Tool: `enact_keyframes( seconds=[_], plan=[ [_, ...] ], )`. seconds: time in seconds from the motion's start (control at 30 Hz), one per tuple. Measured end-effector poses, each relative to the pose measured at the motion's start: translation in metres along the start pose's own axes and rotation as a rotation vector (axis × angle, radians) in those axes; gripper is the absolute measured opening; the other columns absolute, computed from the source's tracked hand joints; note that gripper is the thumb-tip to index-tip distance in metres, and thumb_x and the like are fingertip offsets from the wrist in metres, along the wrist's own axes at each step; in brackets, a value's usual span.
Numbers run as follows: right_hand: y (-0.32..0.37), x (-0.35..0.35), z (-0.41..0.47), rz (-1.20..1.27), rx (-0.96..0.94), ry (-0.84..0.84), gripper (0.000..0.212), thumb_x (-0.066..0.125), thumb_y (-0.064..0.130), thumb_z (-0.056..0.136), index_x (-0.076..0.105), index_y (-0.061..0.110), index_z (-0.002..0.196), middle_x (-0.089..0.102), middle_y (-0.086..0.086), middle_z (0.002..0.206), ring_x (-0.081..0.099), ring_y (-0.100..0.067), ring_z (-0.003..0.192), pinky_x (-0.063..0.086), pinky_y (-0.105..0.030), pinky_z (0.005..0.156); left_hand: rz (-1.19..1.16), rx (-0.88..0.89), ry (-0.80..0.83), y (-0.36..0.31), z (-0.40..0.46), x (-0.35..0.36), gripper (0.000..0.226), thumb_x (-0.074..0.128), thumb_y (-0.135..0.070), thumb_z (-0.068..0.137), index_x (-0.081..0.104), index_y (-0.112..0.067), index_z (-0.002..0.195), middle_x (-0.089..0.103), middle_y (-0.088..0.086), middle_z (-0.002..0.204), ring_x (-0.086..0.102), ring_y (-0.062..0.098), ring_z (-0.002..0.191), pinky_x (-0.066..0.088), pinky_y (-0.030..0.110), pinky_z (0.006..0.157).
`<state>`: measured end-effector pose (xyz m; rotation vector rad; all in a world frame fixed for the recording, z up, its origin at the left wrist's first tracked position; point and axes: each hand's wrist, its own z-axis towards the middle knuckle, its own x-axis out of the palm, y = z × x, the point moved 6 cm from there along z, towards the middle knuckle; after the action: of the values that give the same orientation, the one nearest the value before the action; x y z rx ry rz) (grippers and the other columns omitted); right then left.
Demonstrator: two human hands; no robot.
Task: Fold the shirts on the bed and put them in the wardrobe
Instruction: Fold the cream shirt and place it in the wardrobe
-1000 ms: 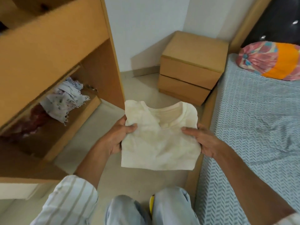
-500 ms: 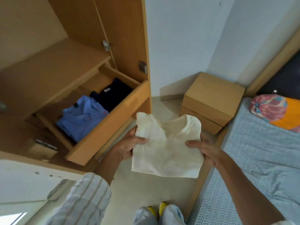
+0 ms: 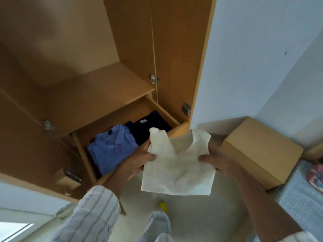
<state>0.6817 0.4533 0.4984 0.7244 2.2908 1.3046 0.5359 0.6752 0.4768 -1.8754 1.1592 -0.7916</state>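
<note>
Fingers of the left hand (image 3: 139, 158) and right hand (image 3: 215, 160) were curled, pinching a folded cream shirt (image 3: 178, 163) held before the open drawer (image 3: 176, 132), where two folded shirts were already laid; stowing remained.

Three folded shirts are counted: one cream cotton T-shirt (image 3: 176, 165), one light blue collared shirt (image 3: 111, 151) and one dark navy T-shirt (image 3: 148, 128). Two hands are seen, the left hand (image 3: 139, 161) and the right hand (image 3: 216, 163). One open wooden drawer (image 3: 83, 151) and one bare wooden shelf (image 3: 97, 95) are counted in one light brown wooden wardrobe (image 3: 174, 49). One wooden bedside cabinet (image 3: 262, 151) is seen. What may be one patterned pillow (image 3: 316, 177) is cut off at the edge.
</note>
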Motion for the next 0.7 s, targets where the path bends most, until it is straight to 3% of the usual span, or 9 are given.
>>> enact_keyframes(
  seconds=[0.1,0.23,0.33,0.47,0.6,0.7],
  plan=[
    [0.028,0.002,0.07,-0.127,-0.015,0.061,0.05,0.066,-0.002,0.083,0.057,0.03,0.121,0.07,0.0,0.116,0.068,-0.024,0.107,0.057,-0.048,0.09,-0.003,-0.021,-0.069,-0.013,0.039,-0.037,0.076,0.056,0.005,0.093,0.032,-0.037,0.151,0.063,0.0,0.131,0.063,0.028,0.116,0.055,0.05,0.09],
    [0.066,0.008,0.167,-0.199,-0.007,0.088,0.054,0.068,0.006,0.083,0.052,0.029,0.13,0.069,-0.001,0.116,0.068,-0.023,0.105,0.059,-0.046,0.086,-0.043,-0.054,-0.166,-0.027,0.091,-0.094,0.07,0.06,-0.007,0.096,0.03,-0.046,0.146,0.066,-0.002,0.125,0.068,0.028,0.105,0.055,0.06,0.086],
    [0.095,0.021,0.231,-0.308,-0.031,0.13,0.058,0.069,0.02,0.077,0.052,0.027,0.132,0.067,-0.001,0.118,0.065,-0.023,0.109,0.056,-0.049,0.093,-0.12,-0.056,-0.245,-0.036,0.123,-0.126,0.073,0.061,-0.006,0.096,0.027,-0.043,0.149,0.064,0.0,0.128,0.068,0.027,0.105,0.057,0.057,0.08],
    [0.125,0.044,0.304,-0.483,-0.103,0.128,0.051,0.061,0.011,0.093,0.046,0.022,0.141,0.059,-0.002,0.127,0.058,-0.023,0.115,0.053,-0.043,0.093,-0.202,-0.074,-0.378,-0.037,0.162,-0.164,0.072,0.062,-0.004,0.094,0.029,-0.03,0.152,0.062,0.007,0.13,0.067,0.03,0.105,0.058,0.054,0.078],
    [0.128,0.061,0.342,-0.633,-0.116,0.119,0.055,0.053,0.007,0.099,0.036,0.014,0.15,0.051,-0.006,0.138,0.052,-0.026,0.125,0.043,-0.028,0.086,-0.27,-0.104,-0.427,-0.025,0.177,-0.174,0.076,0.063,-0.004,0.094,0.027,-0.038,0.152,0.059,0.008,0.136,0.063,0.034,0.112,0.057,0.058,0.078],
    [0.124,0.069,0.359,-0.803,-0.125,0.163,0.064,0.053,0.012,0.1,0.023,0.017,0.156,0.037,-0.007,0.155,0.044,-0.028,0.136,0.041,-0.025,0.097,-0.206,-0.163,-0.463,-0.016,0.181,-0.172,0.076,0.063,-0.008,0.095,0.023,-0.039,0.151,0.053,0.005,0.14,0.06,0.033,0.115,0.058,0.056,0.076]
  ],
)
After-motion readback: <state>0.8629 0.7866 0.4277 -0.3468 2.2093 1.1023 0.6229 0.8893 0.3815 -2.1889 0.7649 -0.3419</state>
